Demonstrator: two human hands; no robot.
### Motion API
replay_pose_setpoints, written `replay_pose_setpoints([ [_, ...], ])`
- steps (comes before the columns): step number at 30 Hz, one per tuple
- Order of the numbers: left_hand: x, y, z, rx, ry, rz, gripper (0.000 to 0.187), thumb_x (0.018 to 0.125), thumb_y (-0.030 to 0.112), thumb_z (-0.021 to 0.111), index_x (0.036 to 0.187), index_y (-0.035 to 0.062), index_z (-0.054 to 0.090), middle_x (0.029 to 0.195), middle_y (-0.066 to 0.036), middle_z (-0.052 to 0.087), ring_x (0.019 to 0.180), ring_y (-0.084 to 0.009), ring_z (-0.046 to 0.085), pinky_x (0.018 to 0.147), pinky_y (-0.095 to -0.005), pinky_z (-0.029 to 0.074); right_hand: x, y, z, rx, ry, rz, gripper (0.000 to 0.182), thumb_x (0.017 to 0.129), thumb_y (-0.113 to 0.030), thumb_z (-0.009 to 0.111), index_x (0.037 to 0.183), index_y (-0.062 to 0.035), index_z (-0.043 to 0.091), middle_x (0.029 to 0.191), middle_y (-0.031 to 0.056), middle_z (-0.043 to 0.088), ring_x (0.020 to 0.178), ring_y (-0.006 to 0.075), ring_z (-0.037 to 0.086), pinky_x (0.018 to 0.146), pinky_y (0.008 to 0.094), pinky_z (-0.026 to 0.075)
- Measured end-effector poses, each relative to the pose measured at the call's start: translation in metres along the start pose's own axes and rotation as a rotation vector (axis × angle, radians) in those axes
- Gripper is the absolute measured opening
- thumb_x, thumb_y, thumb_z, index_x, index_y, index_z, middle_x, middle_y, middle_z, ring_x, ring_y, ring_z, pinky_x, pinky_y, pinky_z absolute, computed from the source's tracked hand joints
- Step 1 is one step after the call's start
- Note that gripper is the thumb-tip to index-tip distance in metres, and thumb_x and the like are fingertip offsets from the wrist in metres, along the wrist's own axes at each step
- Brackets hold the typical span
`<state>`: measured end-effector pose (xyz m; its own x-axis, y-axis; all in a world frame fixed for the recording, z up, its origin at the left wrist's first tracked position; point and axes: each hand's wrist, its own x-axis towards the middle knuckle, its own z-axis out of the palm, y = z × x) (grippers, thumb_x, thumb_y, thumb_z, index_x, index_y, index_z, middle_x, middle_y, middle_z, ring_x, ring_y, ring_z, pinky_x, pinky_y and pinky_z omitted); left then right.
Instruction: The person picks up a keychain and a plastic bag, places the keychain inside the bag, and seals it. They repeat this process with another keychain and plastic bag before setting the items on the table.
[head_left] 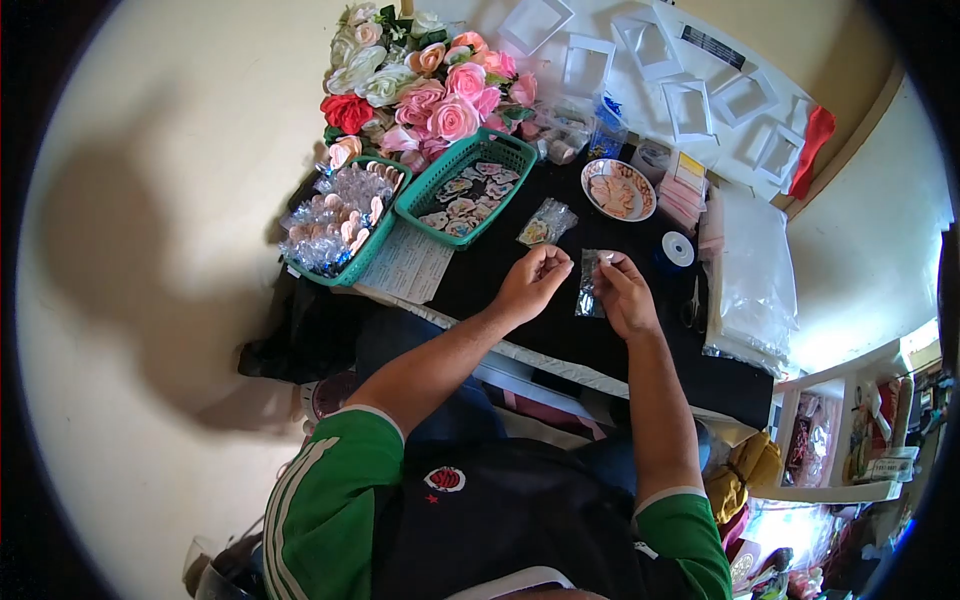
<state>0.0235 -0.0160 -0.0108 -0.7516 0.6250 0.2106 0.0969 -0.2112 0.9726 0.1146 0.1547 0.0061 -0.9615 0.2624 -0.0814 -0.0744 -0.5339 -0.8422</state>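
My right hand [626, 295] pinches the top of a small clear plastic bag [590, 298], which hangs over the black tabletop. To the left of the bag, apart from it, is my left hand [532, 286] with thumb and fingers pressed together; whatever it may hold is too small to make out. Just beyond my left hand lie some small packets in clear wrap [547, 222]. A patterned bowl [650, 203] farther back holds pale pink cut-out pieces [613, 194]. Flower-like cut-outs [463, 212] lie in a green basket [410, 207].
Another green basket [378, 238] at the left holds wrapped items. Artificial roses [440, 100] stand behind. On the right are a ribbon spool [677, 249], scissors [693, 305] and a stack of clear plastic bags [750, 280]. White frames [687, 108] lean at the back.
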Motion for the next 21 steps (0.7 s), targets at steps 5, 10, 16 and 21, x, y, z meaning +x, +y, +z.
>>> replay_pose_setpoints([
  [5, 0.008, 0.037, -0.021, 0.283, 0.006, 0.27, 0.014, 0.09, 0.016, 0.067, 0.097, 0.0065, 0.06, 0.078, 0.001, 0.058, 0.069, -0.0052, 0.053, 0.063, -0.0218, 0.045, 0.002, 0.0, -0.006, 0.086, 0.03, 0.019, 0.008, 0.095, -0.007, 0.054, 0.102, -0.0085, 0.059, 0.092, 0.0041, 0.063, 0.084, 0.014, 0.059, 0.079, 0.0276, 0.046],
  [10, 0.058, 0.072, -0.106, 0.862, 0.075, 0.186, 0.023, 0.089, 0.02, 0.066, 0.105, 0.0025, 0.062, 0.096, -0.015, 0.07, 0.089, -0.025, 0.068, 0.079, -0.0342, 0.053, -0.001, -0.005, -0.002, 0.097, -0.002, 0.043, 0.004, 0.092, -0.01, 0.059, 0.096, -0.0107, 0.058, 0.096, 0.006, 0.062, 0.087, 0.0183, 0.058, 0.084, 0.0337, 0.044],
  [16, 0.088, 0.07, -0.169, 1.692, -0.389, -0.366, 0.031, 0.078, 0.018, 0.068, 0.105, 0.0028, 0.067, 0.104, -0.021, 0.068, 0.098, -0.0348, 0.066, 0.085, -0.044, 0.052, 0.0, -0.009, 0.001, 0.113, 0.062, 0.079, 0.016, 0.09, -0.003, 0.058, 0.104, -0.0111, 0.054, 0.099, 0.0069, 0.059, 0.088, 0.0171, 0.056, 0.084, 0.0329, 0.044],
  [21, 0.092, 0.082, -0.158, 1.725, -0.454, -0.474, 0.034, 0.075, 0.017, 0.067, 0.107, 0.0039, 0.068, 0.107, -0.022, 0.067, 0.099, -0.0362, 0.065, 0.086, -0.0447, 0.052, -0.002, -0.004, -0.003, 0.162, 0.07, 0.034, 0.02, 0.09, -0.001, 0.06, 0.105, -0.0117, 0.052, 0.099, 0.0069, 0.058, 0.086, 0.016, 0.056, 0.082, 0.032, 0.044],
])
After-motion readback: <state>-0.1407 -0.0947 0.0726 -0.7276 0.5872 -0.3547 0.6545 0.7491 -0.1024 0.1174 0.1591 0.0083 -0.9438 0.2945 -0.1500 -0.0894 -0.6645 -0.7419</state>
